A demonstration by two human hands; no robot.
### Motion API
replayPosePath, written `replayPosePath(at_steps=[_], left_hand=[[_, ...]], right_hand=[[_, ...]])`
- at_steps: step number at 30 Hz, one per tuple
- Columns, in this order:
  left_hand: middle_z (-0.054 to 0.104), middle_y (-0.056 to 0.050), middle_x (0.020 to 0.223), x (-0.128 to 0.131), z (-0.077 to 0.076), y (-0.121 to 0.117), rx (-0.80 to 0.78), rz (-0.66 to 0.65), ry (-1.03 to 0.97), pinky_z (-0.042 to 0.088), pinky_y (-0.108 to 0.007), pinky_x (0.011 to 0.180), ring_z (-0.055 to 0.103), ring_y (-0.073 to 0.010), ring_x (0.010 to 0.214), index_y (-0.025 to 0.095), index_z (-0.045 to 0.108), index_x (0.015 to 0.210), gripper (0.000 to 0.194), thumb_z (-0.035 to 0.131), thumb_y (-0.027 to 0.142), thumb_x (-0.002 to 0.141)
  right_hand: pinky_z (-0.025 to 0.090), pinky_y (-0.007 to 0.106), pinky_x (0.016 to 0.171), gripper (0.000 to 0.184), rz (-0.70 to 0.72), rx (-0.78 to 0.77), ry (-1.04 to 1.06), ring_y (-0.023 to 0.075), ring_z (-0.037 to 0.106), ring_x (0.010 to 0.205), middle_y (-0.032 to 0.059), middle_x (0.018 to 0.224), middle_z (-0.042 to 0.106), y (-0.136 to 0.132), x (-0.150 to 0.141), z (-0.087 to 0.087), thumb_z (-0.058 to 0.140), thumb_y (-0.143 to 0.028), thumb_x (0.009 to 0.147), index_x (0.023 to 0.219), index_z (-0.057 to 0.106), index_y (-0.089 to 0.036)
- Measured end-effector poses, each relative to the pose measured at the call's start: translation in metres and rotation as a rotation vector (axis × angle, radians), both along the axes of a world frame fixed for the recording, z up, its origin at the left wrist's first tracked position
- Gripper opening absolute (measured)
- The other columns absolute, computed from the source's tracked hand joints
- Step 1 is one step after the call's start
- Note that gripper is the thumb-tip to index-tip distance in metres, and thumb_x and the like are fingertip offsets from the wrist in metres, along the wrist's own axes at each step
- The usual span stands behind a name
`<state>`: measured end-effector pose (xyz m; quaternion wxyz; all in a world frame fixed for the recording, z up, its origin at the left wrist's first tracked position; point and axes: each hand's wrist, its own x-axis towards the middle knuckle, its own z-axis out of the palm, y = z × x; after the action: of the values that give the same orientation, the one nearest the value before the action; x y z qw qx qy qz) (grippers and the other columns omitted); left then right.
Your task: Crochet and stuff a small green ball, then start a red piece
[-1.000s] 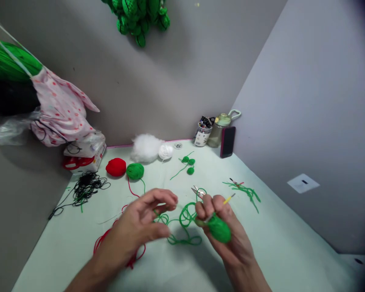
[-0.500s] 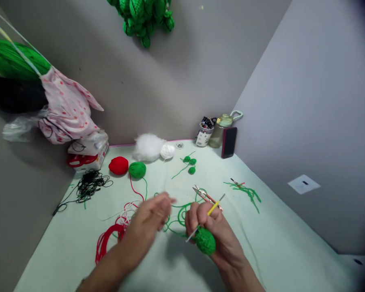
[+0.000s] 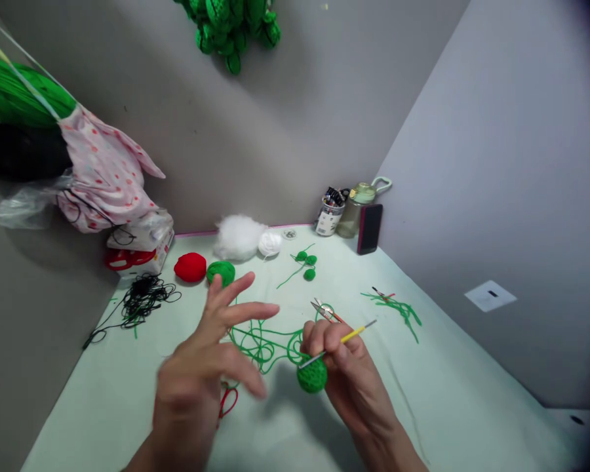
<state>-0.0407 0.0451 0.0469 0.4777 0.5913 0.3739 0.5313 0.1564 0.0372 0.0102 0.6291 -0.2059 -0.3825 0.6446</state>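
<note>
My right hand [image 3: 344,367] grips a crochet hook [image 3: 353,335] with a yellow handle. A small round green crocheted piece [image 3: 312,375] hangs at its fingertips, the hook's metal tip lying across its top. To the left, my left hand [image 3: 211,347] is raised with its fingers spread, slightly blurred, and nothing is seen held in it. Loose green yarn [image 3: 260,347] lies in loops on the table between the two hands. Just beyond my right hand are scissors [image 3: 324,311], partly hidden by it. Red yarn [image 3: 229,401] shows beside my left wrist.
On the table [image 3: 452,406] sit a red yarn ball [image 3: 190,267], a green yarn ball [image 3: 221,271], white stuffing [image 3: 239,237], black yarn [image 3: 147,301], small green pieces [image 3: 309,261] and green yarn scraps [image 3: 398,305]. A phone [image 3: 370,229] leans by a bottle [image 3: 350,216] at the back.
My left hand has opened, its fingers spreading, and come nearer, covering most of the red yarn. The green piece has turned and shifted left and up; the hook now lies flatter.
</note>
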Motion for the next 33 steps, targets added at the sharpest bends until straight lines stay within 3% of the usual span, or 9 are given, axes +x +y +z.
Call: replayPosePath(at_steps=[1,3,5,8,11,14,17,24,33], left_hand=[[0.078,0.000,0.124,0.003,-0.006,0.003,0.076,-0.010,0.062,-0.010,-0.049,0.130,0.030,-0.0358,0.154,0.034,0.080,0.063,0.063,0.049,0.084,0.084],[0.073,-0.002,0.135,0.012,-0.012,0.007,0.237,-0.057,0.251,-0.017,-0.054,0.127,0.027,-0.0351,0.156,0.035,0.085,0.086,0.044,0.053,0.063,0.097],[0.064,-0.004,0.148,0.020,-0.013,0.009,0.127,-0.166,0.264,0.001,-0.058,0.129,0.029,-0.0336,0.156,0.034,0.080,0.118,0.037,0.050,0.050,0.103],[0.064,-0.007,0.148,0.027,-0.013,0.006,-0.242,-0.361,0.008,0.033,-0.053,0.121,0.051,-0.0316,0.142,0.034,0.067,0.139,0.041,0.049,0.048,0.105],[0.072,-0.005,0.134,0.030,-0.016,0.004,-0.416,-0.448,-0.221,0.043,-0.042,0.113,0.063,-0.0260,0.127,0.037,0.069,0.136,0.037,0.057,0.047,0.102],[0.076,-0.001,0.120,0.034,-0.019,0.006,-0.472,-0.467,-0.318,0.049,-0.032,0.103,0.067,-0.0198,0.115,0.039,0.074,0.127,0.035,0.075,0.038,0.093],[0.076,0.000,0.113,0.037,-0.021,0.009,-0.513,-0.484,-0.400,0.051,-0.027,0.094,0.068,-0.0155,0.103,0.040,0.077,0.122,0.044,0.088,0.032,0.080],[0.075,0.001,0.109,0.036,-0.021,0.010,-0.506,-0.393,-0.338,0.053,-0.028,0.090,0.068,-0.0158,0.098,0.043,0.076,0.124,0.060,0.093,0.019,0.071],[0.072,-0.001,0.101,0.037,-0.013,0.007,-0.547,-0.327,-0.295,0.054,-0.034,0.088,0.067,-0.0184,0.092,0.034,0.072,0.128,0.067,0.093,0.018,0.066]], right_hand=[[0.046,0.026,0.072,0.011,-0.018,0.008,-0.016,0.0154,0.059,0.078,0.0014,0.079,0.070,0.000,0.001,0.001,0.077,-0.037,0.091,0.086,0.079,-0.027],[0.048,0.027,0.073,0.011,-0.072,0.056,-0.073,0.0161,0.061,0.080,0.0018,0.081,0.071,-0.001,0.003,0.002,0.075,-0.037,0.093,0.089,0.080,-0.028],[0.051,0.030,0.077,0.011,-0.155,0.146,-0.175,0.0179,0.063,0.084,0.0026,0.083,0.073,-0.001,0.007,0.001,0.073,-0.036,0.095,0.093,0.081,-0.029],[0.053,0.034,0.083,0.012,-0.271,0.291,-0.355,0.0200,0.065,0.089,0.0036,0.089,0.076,-0.001,0.014,0.000,0.069,-0.031,0.098,0.100,0.081,-0.030],[0.052,0.036,0.086,0.015,-0.340,0.372,-0.461,0.0203,0.064,0.092,0.0033,0.095,0.078,-0.002,0.018,-0.001,0.067,-0.028,0.100,0.106,0.080,-0.031],[0.052,0.034,0.084,0.016,-0.362,0.392,-0.515,0.0193,0.064,0.093,0.0018,0.096,0.078,-0.003,0.020,0.000,0.066,-0.026,0.100,0.107,0.080,-0.031],[0.051,0.032,0.085,0.016,-0.367,0.399,-0.536,0.0180,0.064,0.093,0.0005,0.095,0.078,-0.003,0.020,0.002,0.066,-0.025,0.101,0.107,0.080,-0.032],[0.054,0.032,0.079,0.017,-0.345,0.348,-0.540,0.0189,0.066,0.093,0.0032,0.099,0.076,-0.005,0.020,0.002,0.067,-0.027,0.100,0.108,0.081,-0.034],[0.057,0.032,0.081,0.017,-0.282,0.335,-0.690,0.0196,0.069,0.093,0.0039,0.100,0.076,-0.007,0.023,0.013,0.074,-0.028,0.095,0.109,0.081,-0.034]])
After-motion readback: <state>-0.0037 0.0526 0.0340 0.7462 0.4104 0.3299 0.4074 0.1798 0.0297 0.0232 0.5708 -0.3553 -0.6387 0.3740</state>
